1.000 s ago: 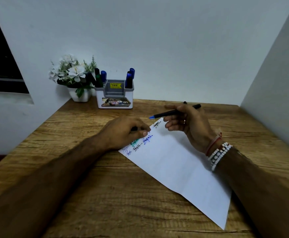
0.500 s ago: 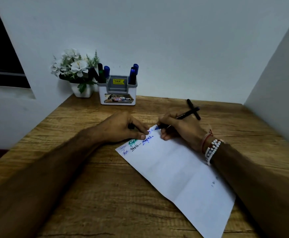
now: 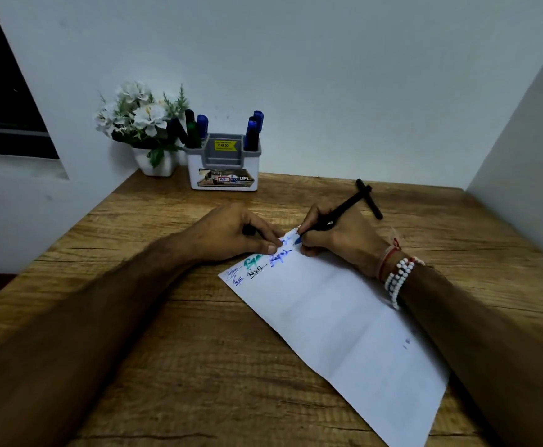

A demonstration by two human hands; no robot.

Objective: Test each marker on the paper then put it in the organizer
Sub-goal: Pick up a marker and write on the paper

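Right hand (image 3: pixel 339 241) pinches marker (image 3: pixel 346 203), tip on paper (image 3: pixel 328 317); left hand (image 3: pixel 228 233) curls round dark object (image 3: pixel 248 229); organizer (image 3: pixel 225 171) beyond fingertips holds stored markers (image 3: pixel 252 133)

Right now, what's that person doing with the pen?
The right hand holds a blue-tipped marker with its tip on the top of the paper. The left hand presses the paper's edge down and seems to grip the cap. A second marker lies on the table behind; more markers stand in the organizer.

Dim, cool, even light with soft shadows; the window (image 3: pixel 2 91) at 9 o'clock is black. Wide-angle bending at edges; slight softness.
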